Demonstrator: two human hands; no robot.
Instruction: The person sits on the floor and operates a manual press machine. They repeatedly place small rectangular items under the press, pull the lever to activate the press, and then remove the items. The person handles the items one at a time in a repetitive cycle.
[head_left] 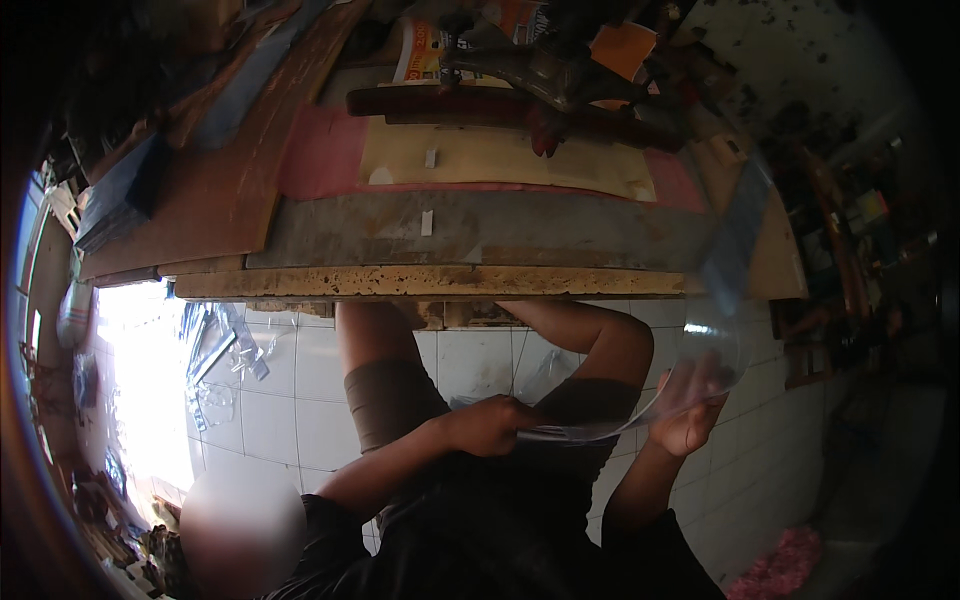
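A clear, flexible plastic sheet (712, 335) curves in front of my lap, below the workbench edge. My left hand (490, 425) is closed on its left end, where the layers look narrow and edge-on. My right hand (690, 412) grips the curved right part, and some fingers show through the clear plastic. The upper end of the sheet rises toward a bluish translucent strip (738, 235) at the bench's right side; I cannot tell whether the two are joined.
Ahead stands a workbench with a worn wooden edge (450, 284), a pink mat (322, 150) and a yellowish plate (520, 165). Over them sits a dark red bar (440, 104) under a metal machine frame (520, 75). Plastic scraps (225, 350) litter the tiled floor at left.
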